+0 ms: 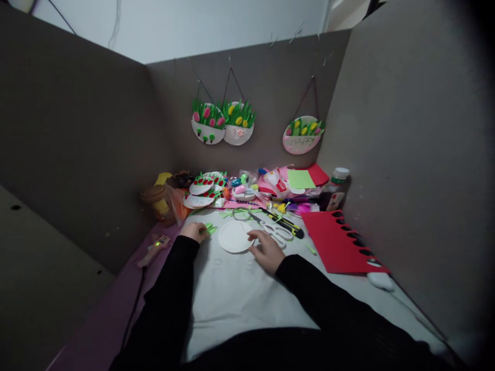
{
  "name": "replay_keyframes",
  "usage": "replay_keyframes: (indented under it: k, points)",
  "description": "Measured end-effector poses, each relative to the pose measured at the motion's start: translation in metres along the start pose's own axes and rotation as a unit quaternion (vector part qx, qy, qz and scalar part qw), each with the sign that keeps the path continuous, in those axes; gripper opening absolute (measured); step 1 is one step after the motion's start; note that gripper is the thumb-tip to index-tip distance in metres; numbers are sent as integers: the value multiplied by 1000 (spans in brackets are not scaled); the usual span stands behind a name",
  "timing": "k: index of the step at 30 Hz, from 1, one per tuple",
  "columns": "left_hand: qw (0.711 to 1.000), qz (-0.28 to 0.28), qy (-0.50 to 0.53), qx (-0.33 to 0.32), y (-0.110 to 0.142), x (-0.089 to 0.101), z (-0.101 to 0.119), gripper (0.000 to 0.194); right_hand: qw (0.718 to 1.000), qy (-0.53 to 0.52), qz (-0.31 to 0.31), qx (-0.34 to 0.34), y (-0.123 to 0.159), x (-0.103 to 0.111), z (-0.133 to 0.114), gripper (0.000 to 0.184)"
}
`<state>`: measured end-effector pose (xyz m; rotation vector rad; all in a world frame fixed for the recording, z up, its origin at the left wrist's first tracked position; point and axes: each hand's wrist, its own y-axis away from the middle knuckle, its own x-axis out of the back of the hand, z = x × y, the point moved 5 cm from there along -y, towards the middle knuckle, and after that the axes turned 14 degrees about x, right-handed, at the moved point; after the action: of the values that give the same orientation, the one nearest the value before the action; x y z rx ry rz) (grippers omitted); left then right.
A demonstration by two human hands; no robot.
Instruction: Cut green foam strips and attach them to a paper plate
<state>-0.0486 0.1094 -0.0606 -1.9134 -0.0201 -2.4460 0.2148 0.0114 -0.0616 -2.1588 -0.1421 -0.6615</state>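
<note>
A round white paper plate (234, 238) lies on the white-covered table in front of me. My right hand (267, 251) is at its right edge, with thumb and fingertips closed on the rim. To the left of the plate, my left hand (195, 232) has its fingers curled on a small green paper cutout (210, 228) with pointed blades. Just beyond the plate lie white-handled scissors (279, 233), a yellow and black utility knife (288, 225) and thin green paper scraps (236, 212).
Red paper (328, 242) with cut-out holes lies at right, near a capped bottle (339, 188). Decorated plates (201, 200) and craft supplies crowd the back. A pink glue gun (153, 250) with a cable rests at left. Grey panels (402, 154) enclose the table; finished plates (238, 135) hang behind.
</note>
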Motion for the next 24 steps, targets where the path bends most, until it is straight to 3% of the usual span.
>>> replay_keyframes:
  k: [4,12,18,24]
  points:
    - [999,35,6,26,3,-8,3,23,1000,6,0,0,2,-2,3,34]
    - [999,45,5,1,3,-11,1,14,1000,16,14,-3,4,0,10,31]
    - [1000,9,-13,-1,7,-15,4,16,1000,23,12,-3,5,0,11,31]
    - [993,104,39,33,11,0,0,19,1000,28,14,2,5,0,10,30]
